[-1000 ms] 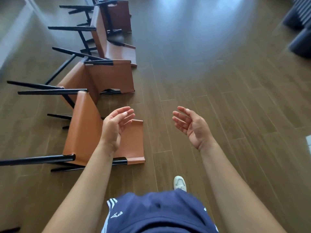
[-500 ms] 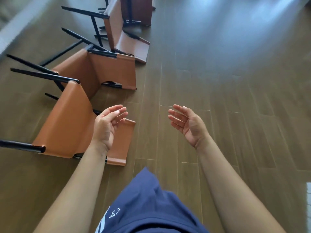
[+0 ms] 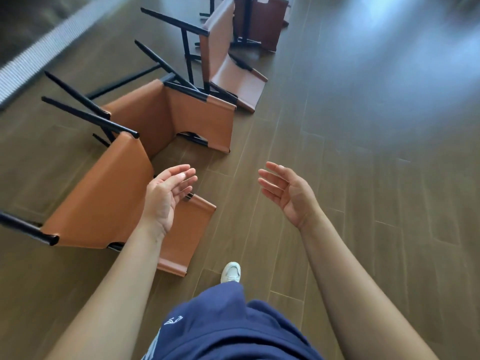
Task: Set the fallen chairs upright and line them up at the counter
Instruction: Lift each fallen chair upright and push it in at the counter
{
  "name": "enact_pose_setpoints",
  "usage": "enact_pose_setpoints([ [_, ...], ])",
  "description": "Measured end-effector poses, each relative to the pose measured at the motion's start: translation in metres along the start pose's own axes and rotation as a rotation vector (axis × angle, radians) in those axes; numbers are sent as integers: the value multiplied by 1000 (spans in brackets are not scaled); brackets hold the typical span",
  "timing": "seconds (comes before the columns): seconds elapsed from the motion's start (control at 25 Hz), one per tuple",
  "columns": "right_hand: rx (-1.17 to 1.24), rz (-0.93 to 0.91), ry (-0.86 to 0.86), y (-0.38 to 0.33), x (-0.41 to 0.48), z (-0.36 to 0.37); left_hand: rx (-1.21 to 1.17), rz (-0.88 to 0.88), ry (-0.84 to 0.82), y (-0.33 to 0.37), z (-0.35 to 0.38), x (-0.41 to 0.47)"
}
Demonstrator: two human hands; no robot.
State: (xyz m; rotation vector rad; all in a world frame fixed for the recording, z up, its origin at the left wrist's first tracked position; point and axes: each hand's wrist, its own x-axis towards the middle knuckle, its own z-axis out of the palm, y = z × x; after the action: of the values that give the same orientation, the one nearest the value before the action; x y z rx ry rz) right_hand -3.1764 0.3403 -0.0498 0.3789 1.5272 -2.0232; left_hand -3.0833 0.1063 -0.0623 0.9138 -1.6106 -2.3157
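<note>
Several tan leather chairs with black metal legs lie tipped over in a row on the wood floor. The nearest chair [image 3: 104, 201] lies at lower left, its legs pointing left. Behind it lie a second chair [image 3: 181, 118] and a third chair [image 3: 223, 63], with a darker brown chair [image 3: 262, 22] at the top. My left hand [image 3: 166, 198] hovers open above the nearest chair's backrest, palm turned inward, touching nothing. To its right my right hand [image 3: 288, 193] is held out open over bare floor, palm facing left.
A pale ribbed strip [image 3: 39, 61], the base of a wall or counter, runs along the upper left beyond the chair legs. Wood floor [image 3: 363, 152] stretches to the right. My white shoe [image 3: 230, 272] and navy shorts [image 3: 228, 326] show at the bottom.
I have stepped forward and turned slightly; the chairs sit lower and nearer in view. Both hands stay open and raised, holding nothing.
</note>
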Motion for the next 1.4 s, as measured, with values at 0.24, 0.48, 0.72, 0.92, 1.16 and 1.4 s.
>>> enact_pose_setpoints([
  [0.24, -26, 25, -86, -39, 61, 8, -16, 8, 75, 20, 33, 42],
  [0.48, -146, 96, -274, -62, 127, 31, -73, 85, 211, 28, 49, 67],
  [0.72, -328, 227, -495, -83, 194, 59, -145, 100, 443, 17, 81, 77],
  [0.92, -458, 329, -638, -73, 214, 78, -276, 137, 586, 9, 97, 72],
  [1.16, -515, 415, -692, -45, 216, 88, -326, 136, 671, -13, 81, 58],
  [1.4, -557, 441, -723, 2, 226, 93, -381, 126, 788, -56, 54, 58],
])
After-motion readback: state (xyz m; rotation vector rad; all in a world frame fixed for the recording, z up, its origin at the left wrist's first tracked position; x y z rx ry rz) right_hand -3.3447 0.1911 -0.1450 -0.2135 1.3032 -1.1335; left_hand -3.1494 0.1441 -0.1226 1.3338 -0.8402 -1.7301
